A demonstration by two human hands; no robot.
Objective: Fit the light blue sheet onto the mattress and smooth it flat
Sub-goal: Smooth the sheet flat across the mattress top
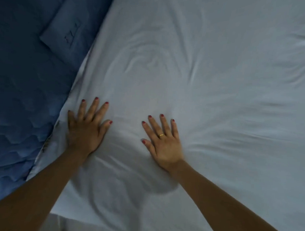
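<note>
Left of the sheet: a dark blue quilted cover [18, 110] lies alongside, and on it, toward the far side, a blue pillow [72, 26] set at an angle, its near corner close to the sheet's edge.
Sheet edge: the light blue sheet [210, 82] runs on a slant from far to near, and its left border lies against the dark cover; I cannot tell whether that border is tucked under.
Left hand: my left hand [86, 128] lies flat on the sheet just inside that left border, fingers straight and spread, palm down, holding nothing, only pressing the cloth.
Between the hands: a shallow ridge of cloth bows across, and soft curved folds ring the area beyond my fingertips.
Right hand: my right hand [162, 141] also lies flat on the sheet, fingers straight and fanned, a ring [161, 135] on one finger, gripping nothing.
Right of the hands: long creases stream away across the sheet, with more ripples near the far right.
Mattress: wholly covered by the sheet where I can see, so none of it shows.
Done, as I judge: the sheet is spread over the bed.
Left, as I judge: smoothing, since the creases are many; the corners are out of view.
</note>
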